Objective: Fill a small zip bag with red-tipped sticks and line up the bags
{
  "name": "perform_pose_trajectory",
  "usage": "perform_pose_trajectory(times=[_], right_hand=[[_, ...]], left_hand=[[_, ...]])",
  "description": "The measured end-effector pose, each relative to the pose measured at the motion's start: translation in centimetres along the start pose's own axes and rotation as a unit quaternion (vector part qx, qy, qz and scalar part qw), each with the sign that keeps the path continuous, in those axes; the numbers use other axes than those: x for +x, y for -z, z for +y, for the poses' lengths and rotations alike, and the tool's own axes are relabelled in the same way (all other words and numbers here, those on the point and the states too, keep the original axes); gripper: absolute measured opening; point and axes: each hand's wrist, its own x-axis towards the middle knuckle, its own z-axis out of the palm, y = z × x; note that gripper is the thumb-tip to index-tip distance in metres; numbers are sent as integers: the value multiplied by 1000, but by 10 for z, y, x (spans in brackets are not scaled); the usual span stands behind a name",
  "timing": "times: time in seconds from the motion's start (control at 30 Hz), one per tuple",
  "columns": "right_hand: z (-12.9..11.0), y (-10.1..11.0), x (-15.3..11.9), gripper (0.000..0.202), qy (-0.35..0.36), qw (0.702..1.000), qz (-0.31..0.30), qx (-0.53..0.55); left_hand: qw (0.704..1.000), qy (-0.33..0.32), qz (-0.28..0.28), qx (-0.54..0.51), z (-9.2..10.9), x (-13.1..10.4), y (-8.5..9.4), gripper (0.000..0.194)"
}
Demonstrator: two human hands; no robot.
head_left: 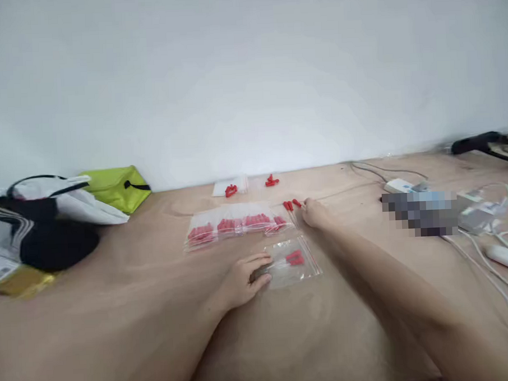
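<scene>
A clear zip bag (283, 276) lies on the table with a few red-ended droppers (294, 258) inside. The spread fingers and thumb of my left hand (244, 279) rest on its left edge. Farther back, my right hand (317, 213) is closed, its fingertips pinched at the thin stem of a red-ended dropper (296, 202). Two more loose droppers (288, 206) lie just left of it, red ends pointing away from me. Filled zip bags (234, 225) with red-ended pieces lie in an overlapping row to the left.
Two small piles of red pieces (231, 190) sit near the wall, by a white sheet (218, 188). A lime-green bag (115, 188) and a black cap-like item (58, 238) are on the left. Cables and a power strip (401, 186) lie on the right.
</scene>
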Motion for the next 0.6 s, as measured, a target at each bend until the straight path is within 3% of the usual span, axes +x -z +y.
perform_pose_trajectory(times=[0.1, 0.2, 0.3, 0.4, 0.5, 0.6], right_hand=[[3, 4, -2, 36, -3, 1000, 17, -19], [12, 6, -17, 49, 32, 995, 30, 90], [22, 3, -45, 65, 70, 950, 12, 304], [26, 1, -73, 71, 69, 897, -12, 437], [20, 1, -89, 75, 47, 861, 8, 506], [12, 1, -93, 80, 21, 846, 32, 532]], left_hand=[[1000, -5, 4, 1, -1, 0, -1, 33], [1000, -8, 6, 3, -2, 1, -2, 33], [1000, -10, 7, 7, -3, 1, -3, 32], [1000, -14, 9, 9, -4, 1, -3, 31], [1000, -20, 11, 9, -5, 2, -4, 31], [1000, -22, 13, 10, -5, 2, -4, 31]])
